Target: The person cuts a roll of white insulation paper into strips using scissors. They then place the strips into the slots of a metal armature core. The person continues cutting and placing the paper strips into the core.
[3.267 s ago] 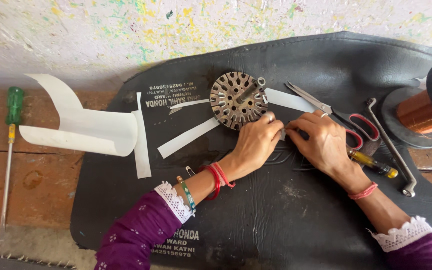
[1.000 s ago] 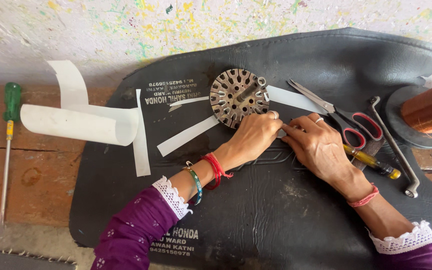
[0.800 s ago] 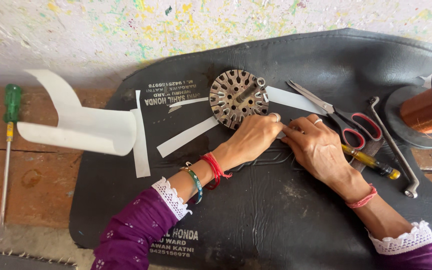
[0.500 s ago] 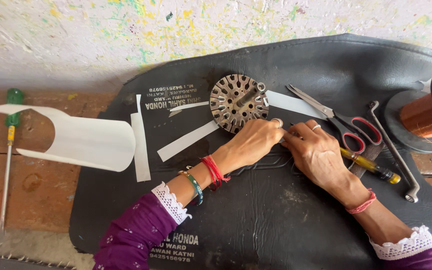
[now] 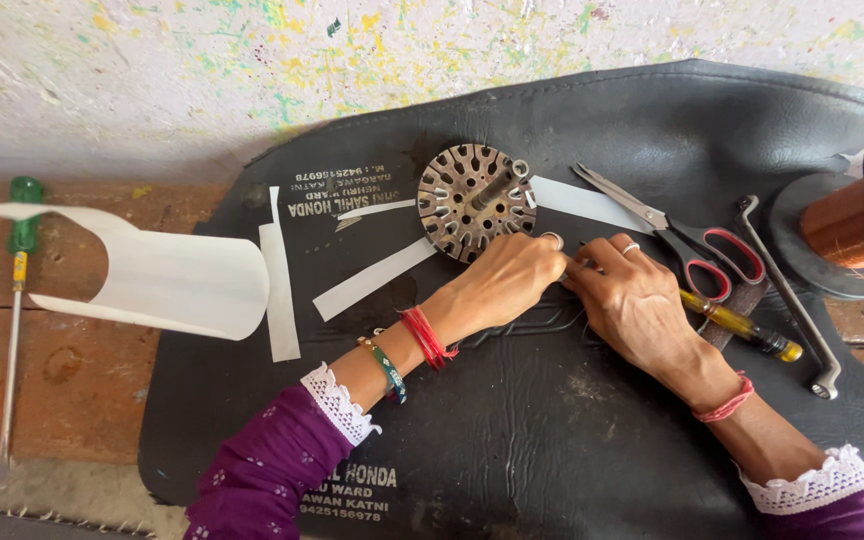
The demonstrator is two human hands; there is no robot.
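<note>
Since the earlier frames, both hands have slid a little to the right along the black mat (image 5: 552, 440), and the curled white sheet (image 5: 167, 280) at the left has rocked and uncurled, its upper tail now reaching out toward the green-handled screwdriver (image 5: 18, 270).

From the head view, the left hand (image 5: 500, 285) and the right hand (image 5: 632, 300) meet fingertip to fingertip just below the round slotted metal core (image 5: 472, 200). Both look pinched closed on something small and thin between them, most likely a narrow folded piece of the white paper, though the fingers hide it and I cannot tell for sure. The core lies flat on the mat, touching or nearly touching the left hand's knuckles.

As a judgement: the core looks heavy, rigid and sharp at its slot edges, best taken by its outer rim or the stub shaft at its middle. The white paper strips (image 5: 372, 280) look light, springy and easily creased, best pinched at the ends.

To the right lie red-handled scissors (image 5: 672, 230), a yellow-handled screwdriver (image 5: 742, 328), a bent metal rod (image 5: 787, 290) and a spool of copper wire (image 5: 852, 225).
</note>
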